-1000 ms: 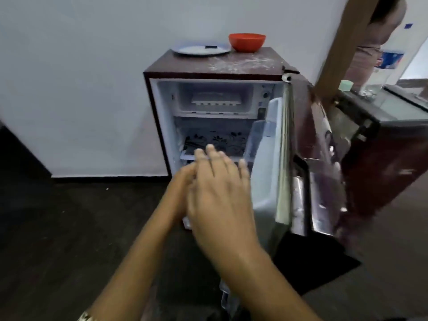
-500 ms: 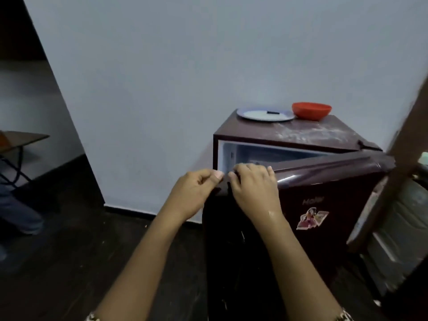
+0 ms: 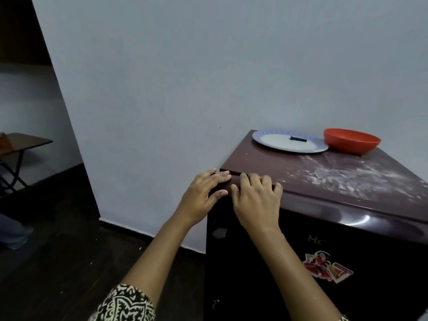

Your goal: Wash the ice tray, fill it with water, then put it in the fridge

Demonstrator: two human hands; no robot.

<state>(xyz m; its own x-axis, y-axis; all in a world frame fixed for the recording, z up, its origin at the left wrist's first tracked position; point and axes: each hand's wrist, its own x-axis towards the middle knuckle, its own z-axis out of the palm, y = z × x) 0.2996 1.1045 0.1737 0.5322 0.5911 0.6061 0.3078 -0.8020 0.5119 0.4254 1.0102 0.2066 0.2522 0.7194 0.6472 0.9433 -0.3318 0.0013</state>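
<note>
Now two empty hands, left hand and right hand, press one closed fridge.

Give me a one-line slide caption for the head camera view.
Both hands, left and right, press the maroon fridge door shut; plate and orange bowl sit on top.

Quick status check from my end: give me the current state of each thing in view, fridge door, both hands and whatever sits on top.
Dark maroon mini fridge: door looks shut, no gap visible.
Left hand: empty, fingers flat on the door's top corner.
Right hand: empty, pressed on the door's top edge.
White round plate: flat on the fridge top, small dark item on it.
Orange bowl: upright beside the plate, contents not visible.
Fridge top: smeared with white powder.
</note>
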